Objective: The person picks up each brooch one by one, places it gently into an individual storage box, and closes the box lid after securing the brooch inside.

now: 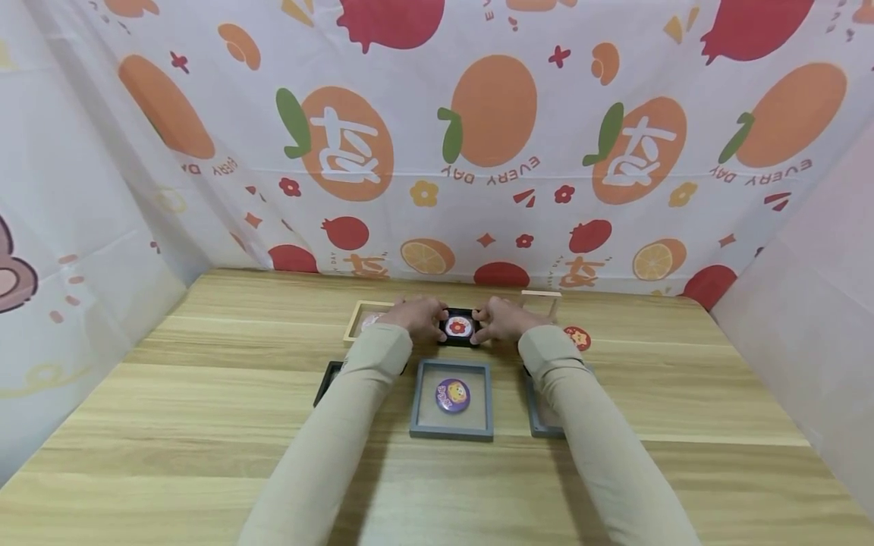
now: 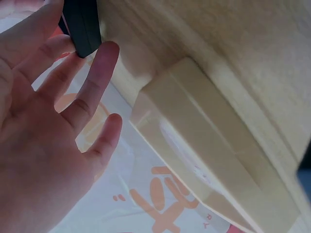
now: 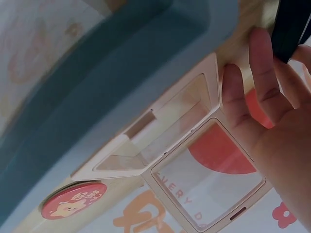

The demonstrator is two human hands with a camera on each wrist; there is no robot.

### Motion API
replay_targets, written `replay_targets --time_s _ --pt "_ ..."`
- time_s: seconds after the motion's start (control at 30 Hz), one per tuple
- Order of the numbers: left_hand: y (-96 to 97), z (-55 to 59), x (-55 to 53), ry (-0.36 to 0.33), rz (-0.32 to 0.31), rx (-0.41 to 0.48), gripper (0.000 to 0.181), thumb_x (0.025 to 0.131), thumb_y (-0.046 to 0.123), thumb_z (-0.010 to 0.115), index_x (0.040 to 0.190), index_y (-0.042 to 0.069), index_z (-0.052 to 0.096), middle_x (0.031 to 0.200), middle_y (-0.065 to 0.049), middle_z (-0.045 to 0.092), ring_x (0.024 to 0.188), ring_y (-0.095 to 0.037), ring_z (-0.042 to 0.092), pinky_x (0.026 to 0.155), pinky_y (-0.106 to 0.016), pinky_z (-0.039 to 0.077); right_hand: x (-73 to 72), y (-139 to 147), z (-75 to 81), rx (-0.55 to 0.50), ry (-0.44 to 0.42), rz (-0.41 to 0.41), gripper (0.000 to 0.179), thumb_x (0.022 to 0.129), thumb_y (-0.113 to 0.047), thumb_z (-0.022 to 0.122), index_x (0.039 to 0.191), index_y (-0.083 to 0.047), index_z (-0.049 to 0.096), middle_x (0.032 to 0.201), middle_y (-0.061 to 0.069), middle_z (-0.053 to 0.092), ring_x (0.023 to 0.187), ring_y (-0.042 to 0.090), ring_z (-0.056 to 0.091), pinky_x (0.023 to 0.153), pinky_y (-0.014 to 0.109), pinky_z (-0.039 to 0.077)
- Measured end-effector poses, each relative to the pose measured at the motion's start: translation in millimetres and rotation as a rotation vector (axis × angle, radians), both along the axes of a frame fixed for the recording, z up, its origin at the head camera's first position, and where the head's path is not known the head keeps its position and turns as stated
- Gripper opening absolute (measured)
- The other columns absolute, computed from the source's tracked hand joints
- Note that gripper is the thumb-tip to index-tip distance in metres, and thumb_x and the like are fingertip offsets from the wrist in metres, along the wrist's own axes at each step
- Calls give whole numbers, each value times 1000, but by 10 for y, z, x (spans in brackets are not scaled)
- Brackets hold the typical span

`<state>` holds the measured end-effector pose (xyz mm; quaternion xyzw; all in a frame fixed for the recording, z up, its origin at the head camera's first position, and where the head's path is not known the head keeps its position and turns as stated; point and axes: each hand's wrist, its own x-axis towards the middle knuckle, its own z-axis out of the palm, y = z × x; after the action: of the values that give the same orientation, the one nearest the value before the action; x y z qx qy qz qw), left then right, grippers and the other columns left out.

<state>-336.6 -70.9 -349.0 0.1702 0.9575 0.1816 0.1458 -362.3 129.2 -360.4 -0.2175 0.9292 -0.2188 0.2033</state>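
Note:
Between my two hands sits a small black display case point(image 1: 456, 343) with a round white badge point(image 1: 459, 327) showing a red flower. My left hand point(image 1: 419, 318) pinches the case's left side, thumb near and fingers far. On the opposite side, my right hand point(image 1: 504, 320) pinches it the same way. The left wrist view catches a dark corner of the case point(image 2: 83, 29) at the fingertips, with the outer fingers spread loosely. Part of the case point(image 3: 286, 31) also shows by the right fingers in the right wrist view.
Left stand a cream frame point(image 1: 350, 331) and a black frame point(image 1: 325, 383), partly behind my left arm. In front lies a grey frame point(image 1: 417, 402) holding a purple badge point(image 1: 454, 395). Right are another grey frame point(image 1: 539, 425), a pale pink case with raised lid point(image 3: 160, 182), and a red badge point(image 1: 578, 338).

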Motion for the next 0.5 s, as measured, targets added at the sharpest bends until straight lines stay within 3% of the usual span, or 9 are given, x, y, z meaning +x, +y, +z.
replay_targets --time_s 0.13,0.37,0.43,0.5 --pt "11 4 -8 9 -13 -20 33 92 20 77 121 7 70 129 -11 66 124 -30 56 118 -61 16 12 10 -8 -7 11 9 56 92 -19 78 138 3 56 150 20 45 130 25 48 104 36 43" --pt "67 13 -2 95 -53 -123 18 90 22 78 103 10 73 113 -6 71 108 -25 62 112 -56 30 57 3 2 -21 23 -5 58 93 -17 76 142 4 52 152 20 43 141 33 41 114 43 36" --pt "91 24 13 109 -70 -154 21 91 23 78 106 9 73 113 -7 71 108 -25 63 110 -53 32 83 3 14 -1 42 -6 58 94 -19 76 142 3 52 152 19 45 139 32 44 113 42 37" --pt "105 52 41 126 -80 -177 32 93 25 76 120 9 71 126 -8 68 117 -27 61 112 -51 29 109 0 32 14 72 6 58 95 -21 75 143 3 53 150 19 48 132 30 50 109 41 42"
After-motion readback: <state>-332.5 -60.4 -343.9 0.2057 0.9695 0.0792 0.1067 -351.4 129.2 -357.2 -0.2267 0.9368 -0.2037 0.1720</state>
